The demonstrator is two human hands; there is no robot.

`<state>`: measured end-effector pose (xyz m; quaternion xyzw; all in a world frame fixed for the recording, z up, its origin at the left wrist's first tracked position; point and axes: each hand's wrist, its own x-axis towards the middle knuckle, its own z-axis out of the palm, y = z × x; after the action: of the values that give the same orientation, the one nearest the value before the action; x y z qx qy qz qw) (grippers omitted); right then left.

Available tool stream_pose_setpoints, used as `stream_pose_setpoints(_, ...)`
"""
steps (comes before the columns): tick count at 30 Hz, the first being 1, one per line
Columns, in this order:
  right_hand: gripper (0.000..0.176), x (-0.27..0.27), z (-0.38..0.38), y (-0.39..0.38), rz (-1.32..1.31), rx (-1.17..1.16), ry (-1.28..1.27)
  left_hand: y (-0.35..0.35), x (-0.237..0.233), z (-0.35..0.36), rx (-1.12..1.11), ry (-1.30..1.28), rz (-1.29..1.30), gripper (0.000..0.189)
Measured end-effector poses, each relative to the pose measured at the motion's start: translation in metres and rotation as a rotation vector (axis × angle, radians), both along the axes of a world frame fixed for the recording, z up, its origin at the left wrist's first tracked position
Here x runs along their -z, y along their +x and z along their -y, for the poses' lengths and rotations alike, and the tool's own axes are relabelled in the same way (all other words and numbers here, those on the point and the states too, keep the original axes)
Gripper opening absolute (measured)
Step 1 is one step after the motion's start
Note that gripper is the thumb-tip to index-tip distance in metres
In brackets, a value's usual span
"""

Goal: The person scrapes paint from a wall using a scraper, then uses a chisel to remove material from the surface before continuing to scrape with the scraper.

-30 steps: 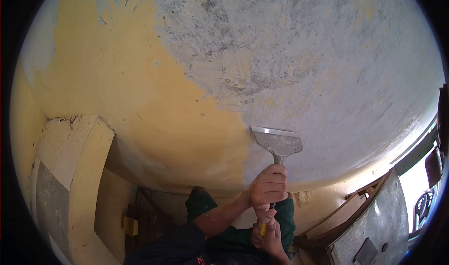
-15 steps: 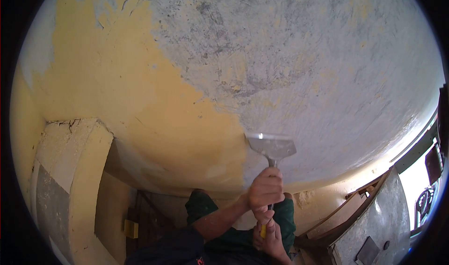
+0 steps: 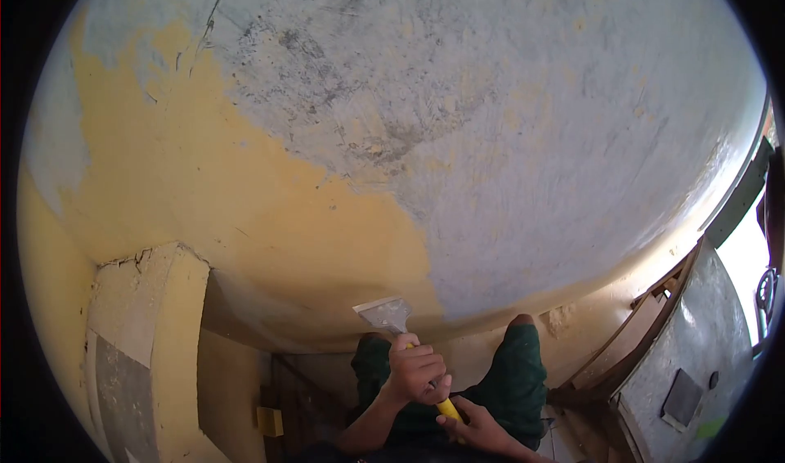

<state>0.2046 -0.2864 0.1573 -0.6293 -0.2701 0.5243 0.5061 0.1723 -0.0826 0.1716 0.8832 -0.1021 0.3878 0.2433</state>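
- The left hand (image 3: 415, 370) is closed around the wide scraper (image 3: 395, 316) just below its head, probably to steer the blade (image 3: 376, 306) from close up.
- The right hand (image 3: 477, 427) is wrapped around the lower end of the yellow handle (image 3: 448, 410), near the other hand, seemingly to brace it from behind.
- The scraper slants up and leftward from the person's lap, between the green-clad legs (image 3: 518, 366); its blade is by the low yellow part of the wall (image 3: 327, 238). I can't tell whether the edge touches.
- The grip spread along the tool likely gives firmer control than one hand would.
- A small yellow block (image 3: 270, 421) sits low to the left; a dark square piece (image 3: 683, 398) lies on the grey sheet (image 3: 715, 324) to the right, both well apart from the hands.
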Motion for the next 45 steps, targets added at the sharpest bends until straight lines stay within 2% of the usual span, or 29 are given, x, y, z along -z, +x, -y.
stream_pose_setpoints(1,0.032,0.002,-0.002,-0.003,0.0,0.009,-0.021,-0.004,-0.002,0.0,-0.054,0.044,-0.109,0.02)
stream_pose_setpoints(5,0.038,0.008,-0.004,-0.011,0.037,0.107,0.112,-0.006,-0.015,-0.008,-0.006,0.088,-0.18,0.02)
stream_pose_setpoints(7,0.045,0.008,-0.001,-0.002,-0.385,0.026,0.176,-0.008,-0.018,-0.014,0.034,0.032,0.002,0.026)
stream_pose_setpoints(11,0.048,0.019,-0.001,0.005,-0.337,-0.067,0.264,-0.003,-0.015,-0.019,0.047,0.096,0.161,0.033)
stream_pose_setpoints(14,0.047,0.026,-0.007,0.004,-0.478,-0.094,0.333,0.011,-0.008,-0.031,0.096,0.137,0.242,0.04)
stream_pose_setpoints(17,0.045,0.022,-0.02,-0.004,-0.33,-0.013,0.319,0.023,-0.006,-0.038,0.104,0.184,0.249,0.038)
stream_pose_setpoints(19,0.042,0.027,-0.024,-0.007,0.132,0.206,0.261,0.033,-0.003,-0.038,0.084,0.2,0.255,0.035)
stream_pose_setpoints(20,0.042,0.028,-0.024,-0.006,0.136,0.205,0.259,0.036,-0.001,-0.038,0.082,0.198,0.258,0.035)
stream_pose_setpoints(22,0.039,0.023,-0.025,-0.002,0.316,0.286,0.121,0.042,0.003,-0.037,0.069,0.181,0.25,0.031)
stream_pose_setpoints(25,0.04,0.023,-0.035,0.004,0.438,0.338,0.169,0.049,0.005,-0.039,0.063,0.174,0.281,0.03)
stream_pose_setpoints(32,0.045,0.054,-0.046,0.005,0.515,0.337,0.164,0.049,0.004,-0.049,0.064,0.199,0.219,0.026)
stream_pose_setpoints(34,0.063,0.049,-0.049,0.004,0.457,0.331,0.173,0.049,0.002,-0.05,0.073,0.216,0.196,0.031)
stream_pose_setpoints(37,0.065,0.027,-0.049,0.007,0.331,0.266,0.104,0.048,0.003,-0.051,0.089,0.213,0.186,0.031)
stream_pose_setpoints(44,0.064,0.015,-0.066,0.009,0.274,0.283,0.212,0.052,-0.028,-0.062,0.116,0.282,0.179,0.031)
stream_pose_setpoints(45,0.055,0.019,-0.069,0.012,0.282,0.273,0.257,0.053,-0.03,-0.061,0.11,0.297,0.188,0.031)
